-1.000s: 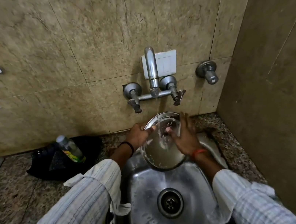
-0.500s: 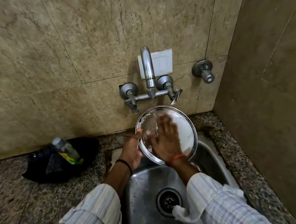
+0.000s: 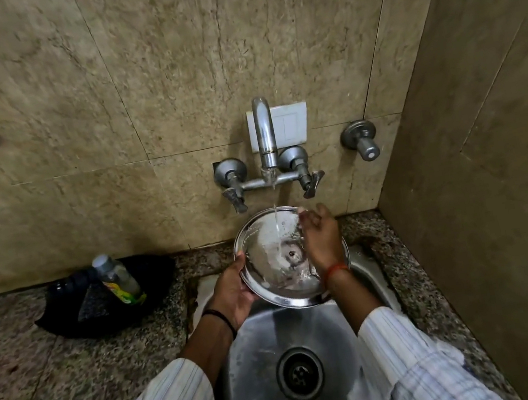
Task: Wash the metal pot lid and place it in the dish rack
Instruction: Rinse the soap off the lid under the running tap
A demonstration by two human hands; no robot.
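Observation:
The round metal pot lid point(image 3: 268, 250) is held tilted over the steel sink point(image 3: 255, 355), its hollow side with a small centre rivet facing me. A thin stream of water from the tap point(image 3: 263, 131) lands on it. My left hand point(image 3: 231, 290) grips the lid's lower left rim. My right hand point(image 3: 321, 237) lies flat on the lid's right part, fingers spread, covering that side of the rim. No dish rack is in view.
A dark pan point(image 3: 106, 298) with a green-labelled bottle point(image 3: 118, 278) in it sits on the granite counter left of the sink. A second tap knob point(image 3: 359, 139) sticks out of the tiled wall. A side wall closes in on the right.
My right hand slid from the lid's middle to its right side. The lid now shows its hollow side with the rivet. My left hand moved lower on the rim.

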